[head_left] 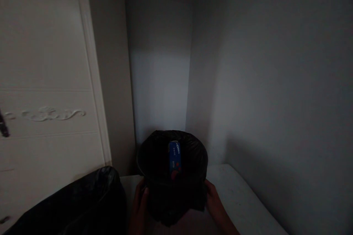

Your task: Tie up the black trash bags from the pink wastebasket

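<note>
A round trash can [173, 196] lined with a black bag is held up between my two hands, its mouth tilted toward me. My left hand [140, 200] grips its left side below the rim, and my right hand [212, 196] grips the right side; some fingers of both are hidden behind it. Inside the can stands a blue Oreo box [174, 156]. A small reddish thing [174, 174] lies at the box's lower end, too dark to name. The bag's loose edge hangs down over the can's front.
At the lower left stands a large black bag [91, 198] with its mouth open. A white cabinet [49, 62] with carved trim rises behind it. Pale walls [264, 80] meet in a corner ahead. A white surface [234, 194] lies beneath the can.
</note>
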`<control>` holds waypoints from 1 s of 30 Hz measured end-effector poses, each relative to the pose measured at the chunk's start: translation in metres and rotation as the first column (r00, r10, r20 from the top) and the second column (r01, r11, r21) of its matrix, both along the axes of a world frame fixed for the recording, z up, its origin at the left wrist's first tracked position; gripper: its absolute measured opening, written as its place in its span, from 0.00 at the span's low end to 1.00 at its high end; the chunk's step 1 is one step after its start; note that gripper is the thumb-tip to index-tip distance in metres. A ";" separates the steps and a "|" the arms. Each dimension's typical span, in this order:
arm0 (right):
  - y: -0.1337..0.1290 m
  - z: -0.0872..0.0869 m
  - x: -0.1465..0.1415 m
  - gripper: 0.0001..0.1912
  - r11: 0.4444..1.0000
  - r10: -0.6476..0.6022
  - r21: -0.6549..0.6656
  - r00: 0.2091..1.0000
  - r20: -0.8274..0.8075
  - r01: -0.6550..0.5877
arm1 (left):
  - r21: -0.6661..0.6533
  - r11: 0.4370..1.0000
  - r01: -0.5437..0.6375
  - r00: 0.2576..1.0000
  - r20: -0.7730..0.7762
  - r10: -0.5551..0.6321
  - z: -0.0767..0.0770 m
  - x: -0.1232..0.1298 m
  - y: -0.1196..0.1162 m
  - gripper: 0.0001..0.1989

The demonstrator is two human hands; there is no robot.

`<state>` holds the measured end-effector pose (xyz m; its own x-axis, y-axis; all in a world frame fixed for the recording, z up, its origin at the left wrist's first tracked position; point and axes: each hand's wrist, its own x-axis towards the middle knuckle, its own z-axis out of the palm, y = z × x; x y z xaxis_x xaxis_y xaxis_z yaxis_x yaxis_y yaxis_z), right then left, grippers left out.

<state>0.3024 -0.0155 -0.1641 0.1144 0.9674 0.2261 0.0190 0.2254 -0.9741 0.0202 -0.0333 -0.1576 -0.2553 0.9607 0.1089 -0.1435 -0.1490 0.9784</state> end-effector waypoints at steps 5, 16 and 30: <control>0.001 0.000 0.001 0.24 0.998 -0.061 -0.015 0.998 0.020 0.061 | 0.018 1.000 0.004 1.000 -0.011 -0.004 0.002 0.001 -0.001 0.38; -0.004 0.000 0.002 0.23 0.993 -0.114 -0.014 0.993 0.024 0.114 | 0.034 0.999 -0.037 0.998 -0.048 0.039 -0.004 -0.002 0.002 0.36; -0.002 0.006 -0.002 0.24 0.998 -0.055 -0.013 0.998 0.012 0.056 | 0.003 1.000 -0.004 1.000 -0.021 0.004 0.002 0.000 -0.001 0.38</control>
